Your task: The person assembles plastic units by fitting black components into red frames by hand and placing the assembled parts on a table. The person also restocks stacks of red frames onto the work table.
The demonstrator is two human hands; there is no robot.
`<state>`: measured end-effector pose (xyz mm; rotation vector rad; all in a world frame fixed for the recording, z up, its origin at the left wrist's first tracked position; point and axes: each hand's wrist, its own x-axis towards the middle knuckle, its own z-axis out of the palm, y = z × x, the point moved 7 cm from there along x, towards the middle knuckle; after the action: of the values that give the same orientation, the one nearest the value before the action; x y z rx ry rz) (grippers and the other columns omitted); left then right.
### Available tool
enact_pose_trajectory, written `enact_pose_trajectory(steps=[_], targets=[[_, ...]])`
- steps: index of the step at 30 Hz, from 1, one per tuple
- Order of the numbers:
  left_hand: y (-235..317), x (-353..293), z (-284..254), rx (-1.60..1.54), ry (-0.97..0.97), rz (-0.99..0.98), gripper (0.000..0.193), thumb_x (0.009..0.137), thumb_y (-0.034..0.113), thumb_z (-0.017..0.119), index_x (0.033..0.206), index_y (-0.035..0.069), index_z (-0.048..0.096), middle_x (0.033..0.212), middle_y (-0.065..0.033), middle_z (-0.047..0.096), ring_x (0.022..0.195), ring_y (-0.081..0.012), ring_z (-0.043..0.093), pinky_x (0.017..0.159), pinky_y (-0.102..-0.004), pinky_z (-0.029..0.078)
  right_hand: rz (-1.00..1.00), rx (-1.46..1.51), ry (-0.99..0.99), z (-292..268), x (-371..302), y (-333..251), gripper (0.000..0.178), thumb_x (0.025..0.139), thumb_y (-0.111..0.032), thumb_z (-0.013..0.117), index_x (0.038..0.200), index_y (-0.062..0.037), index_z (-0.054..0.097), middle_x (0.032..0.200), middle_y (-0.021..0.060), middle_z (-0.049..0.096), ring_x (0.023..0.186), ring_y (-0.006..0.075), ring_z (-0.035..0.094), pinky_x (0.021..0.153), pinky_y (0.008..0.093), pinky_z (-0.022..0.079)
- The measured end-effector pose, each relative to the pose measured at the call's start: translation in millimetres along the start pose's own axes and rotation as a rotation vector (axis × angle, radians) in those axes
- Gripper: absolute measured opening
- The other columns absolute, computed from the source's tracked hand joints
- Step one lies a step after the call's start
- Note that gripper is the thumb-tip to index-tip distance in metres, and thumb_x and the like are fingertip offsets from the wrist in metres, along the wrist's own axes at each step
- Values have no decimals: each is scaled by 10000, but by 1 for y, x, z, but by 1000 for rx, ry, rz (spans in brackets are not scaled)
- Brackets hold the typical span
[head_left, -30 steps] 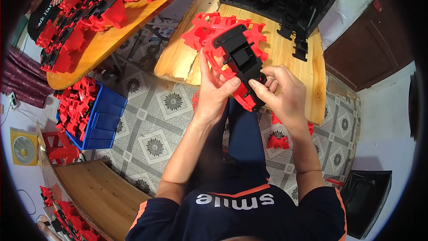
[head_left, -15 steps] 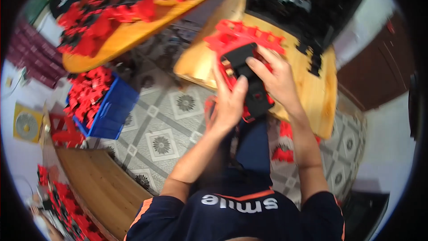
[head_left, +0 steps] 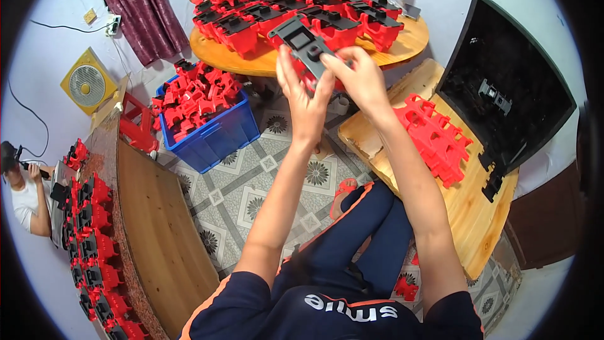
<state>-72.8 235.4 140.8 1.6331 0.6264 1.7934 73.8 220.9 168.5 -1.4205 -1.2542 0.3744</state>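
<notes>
A black and red plastic housing [head_left: 303, 44] is held tilted in front of the far table. Its black face carries a square recess and a round boss, and some red shows below it. My left hand [head_left: 305, 104] grips its near side, thumb and fingers on opposite edges. On its right end my right hand [head_left: 358, 75] is closed, thumb and fingers pressed to it. Just beyond the housing, several similar red and black housings [head_left: 267, 12] are packed together on the yellow wooden table [head_left: 211, 53].
A blue crate [head_left: 214, 141] heaped with red parts stands on the tiled floor. At right, a wooden table [head_left: 478, 252] bears red parts [head_left: 434, 141], black pieces [head_left: 494, 179] and a black screen [head_left: 503, 88]. More housings line a counter [head_left: 91, 245] at left. Other people sit behind both rows.
My view has swung left and up. Both hands have carried the housing away from the right-hand wooden table toward the far table, keeping hold of it.
</notes>
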Motion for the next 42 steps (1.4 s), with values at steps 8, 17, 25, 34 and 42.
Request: enact_pose_trajectory(steps=[8,17,25,34,42], targets=[[-53,51,-7,404,118,108,687,878,383,721,1408,44,447,1485,-282,283,1354,-394,369,1104,-432,327,-63,51,110,17,31,25,649,946,-604,495,1080,8,666,855,164,696,828,272,678,767,389,498],[-38,73,-4,542,139,198,543,838,229,760,1257,-8,508,1411,-292,326,1257,-478,408,1031,-499,392,53,20,33,-12,-10,45,635,971,-567,497,1158,20,651,1019,106,697,852,149,657,703,263,501],[-57,80,25,646,130,494,470,820,254,776,1156,10,556,1247,-261,450,1138,-423,463,971,-504,394,9,100,190,-75,-86,71,413,998,-350,561,1127,29,663,988,87,705,812,130,648,739,262,516],[9,16,64,720,274,683,630,878,392,709,1253,-70,499,1202,-256,546,1130,-426,500,962,-514,397,-77,-958,922,-234,-219,91,482,870,-296,717,1221,-2,568,1236,193,579,1045,339,585,884,441,467],[2,-222,270,391,-989,699,459,920,373,606,1337,183,574,1446,-126,468,1358,-347,379,1082,-505,292,303,104,602,-270,-251,202,207,915,-86,665,1091,4,602,871,22,681,791,79,618,684,253,496]])
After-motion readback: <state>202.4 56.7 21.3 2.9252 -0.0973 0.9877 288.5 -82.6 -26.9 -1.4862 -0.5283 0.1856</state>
